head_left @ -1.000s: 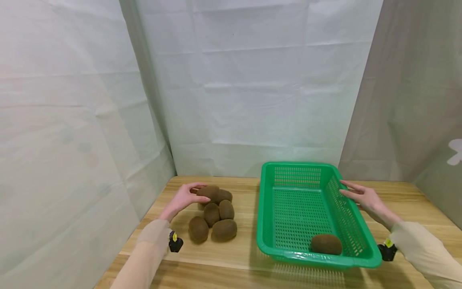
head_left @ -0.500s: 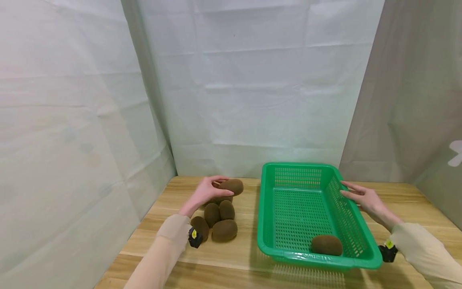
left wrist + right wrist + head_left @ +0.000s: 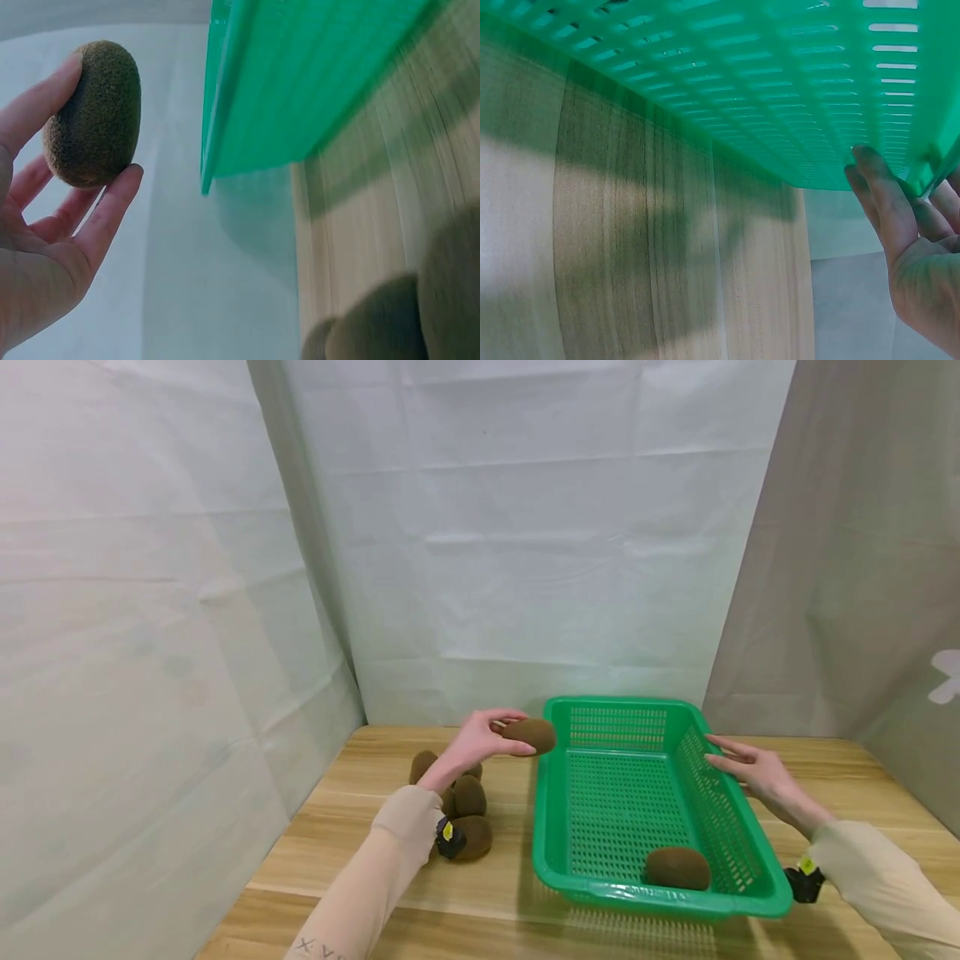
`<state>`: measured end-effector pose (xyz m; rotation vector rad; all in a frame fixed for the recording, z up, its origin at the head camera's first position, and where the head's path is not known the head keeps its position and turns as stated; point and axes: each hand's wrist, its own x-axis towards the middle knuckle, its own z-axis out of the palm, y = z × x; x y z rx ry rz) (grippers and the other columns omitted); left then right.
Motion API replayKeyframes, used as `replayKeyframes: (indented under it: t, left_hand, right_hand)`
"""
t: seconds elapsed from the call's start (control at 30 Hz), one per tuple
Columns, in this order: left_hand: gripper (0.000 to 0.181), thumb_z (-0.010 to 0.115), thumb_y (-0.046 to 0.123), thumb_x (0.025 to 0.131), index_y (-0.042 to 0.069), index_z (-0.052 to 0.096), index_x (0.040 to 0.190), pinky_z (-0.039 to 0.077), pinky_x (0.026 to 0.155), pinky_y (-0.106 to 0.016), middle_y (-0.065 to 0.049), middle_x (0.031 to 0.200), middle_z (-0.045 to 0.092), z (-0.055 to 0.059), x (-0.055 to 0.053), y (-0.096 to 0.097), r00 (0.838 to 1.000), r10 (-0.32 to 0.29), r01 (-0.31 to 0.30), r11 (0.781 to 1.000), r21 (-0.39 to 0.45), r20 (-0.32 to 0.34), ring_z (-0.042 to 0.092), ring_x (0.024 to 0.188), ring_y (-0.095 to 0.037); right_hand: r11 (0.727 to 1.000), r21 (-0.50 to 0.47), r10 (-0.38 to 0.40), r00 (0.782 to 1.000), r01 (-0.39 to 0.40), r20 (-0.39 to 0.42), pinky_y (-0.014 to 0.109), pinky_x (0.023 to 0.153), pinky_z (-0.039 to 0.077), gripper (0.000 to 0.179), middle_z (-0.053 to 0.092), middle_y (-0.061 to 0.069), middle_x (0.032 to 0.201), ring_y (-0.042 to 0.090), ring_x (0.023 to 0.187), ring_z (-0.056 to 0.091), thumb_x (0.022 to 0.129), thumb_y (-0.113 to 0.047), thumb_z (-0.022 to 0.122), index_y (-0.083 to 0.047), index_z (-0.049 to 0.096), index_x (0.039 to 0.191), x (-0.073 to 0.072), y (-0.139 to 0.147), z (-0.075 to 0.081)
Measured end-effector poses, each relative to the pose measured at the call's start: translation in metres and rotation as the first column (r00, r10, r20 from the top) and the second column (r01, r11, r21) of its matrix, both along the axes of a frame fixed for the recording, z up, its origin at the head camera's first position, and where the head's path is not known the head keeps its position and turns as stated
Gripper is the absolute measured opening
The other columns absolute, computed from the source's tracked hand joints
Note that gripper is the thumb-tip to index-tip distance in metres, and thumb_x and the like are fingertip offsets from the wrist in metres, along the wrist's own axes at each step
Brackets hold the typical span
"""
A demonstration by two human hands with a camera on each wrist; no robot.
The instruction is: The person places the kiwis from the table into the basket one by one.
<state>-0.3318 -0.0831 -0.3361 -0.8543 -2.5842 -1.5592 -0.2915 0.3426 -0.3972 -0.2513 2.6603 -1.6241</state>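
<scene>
My left hand [image 3: 480, 742] holds a brown fuzzy kiwi [image 3: 534, 737] between thumb and fingertips, raised beside the far left corner of the green plastic basket [image 3: 542, 814]. In the left wrist view the kiwi [image 3: 97, 116] shows whole, with the thumb on one side and fingertips on the other. My right hand [image 3: 761, 772] grips the basket's right rim. The right wrist view has fingers [image 3: 885, 195] against the outer slotted wall and others at the rim. Inside the basket, another kiwi [image 3: 678, 868] lies by the near right corner.
Several kiwis [image 3: 471, 796] sit in a cluster on the wooden table [image 3: 375, 877], partly hidden by my left forearm. White sheeting [image 3: 540, 568] hangs behind and to the left of the table. Each wrist wears a small black device.
My left hand has lifted the kiwi from the cluster and carried it rightward to the basket's left rim. The right hand and basket stay in place.
</scene>
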Motion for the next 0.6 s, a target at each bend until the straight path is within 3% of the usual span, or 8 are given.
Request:
replayKeyframes:
  t: [0.27, 0.5, 0.6]
  left_hand:
    - [0.045, 0.076, 0.009, 0.073, 0.001, 0.061, 0.114, 0.048, 0.069, -0.033, -0.014, 0.109, 0.057, 0.024, 0.021, 0.034, 0.995, -0.101, 0.101, 0.995, 0.028, 0.017, 0.053, 0.092, -0.031]
    - [0.045, 0.08, 0.016, 0.069, 0.011, 0.065, 0.111, 0.047, 0.067, -0.027, 0.002, 0.101, 0.058, 0.007, 0.004, 0.069, 0.996, -0.089, 0.088, 0.996, 0.031, 0.016, 0.054, 0.087, -0.017]
    - [0.047, 0.081, 0.021, 0.067, 0.015, 0.065, 0.111, 0.047, 0.067, -0.027, 0.006, 0.1, 0.058, 0.006, 0.004, 0.085, 0.997, -0.079, 0.078, 0.996, 0.04, 0.017, 0.054, 0.087, -0.013]
  right_hand:
    - [1.0, -0.008, 0.002, 1.0, -0.002, -0.003, 0.056, 0.086, 0.037, 0.065, 0.027, 0.031, 0.136, 0.044, 0.118, 0.032, 0.092, -0.035, 0.052, 0.0, 0.026, 0.141, -0.001, -0.003, 0.0]
    - [1.0, -0.014, 0.01, 1.0, -0.01, -0.005, 0.052, 0.083, 0.041, 0.065, 0.026, 0.031, 0.136, 0.044, 0.117, 0.033, 0.092, -0.035, 0.051, -0.001, 0.025, 0.141, 0.0, -0.002, 0.001]
    - [1.0, -0.01, 0.012, 1.0, -0.012, -0.003, 0.052, 0.083, 0.041, 0.065, 0.026, 0.031, 0.136, 0.044, 0.117, 0.033, 0.093, -0.035, 0.051, 0.0, 0.025, 0.141, 0.001, -0.001, 0.0]
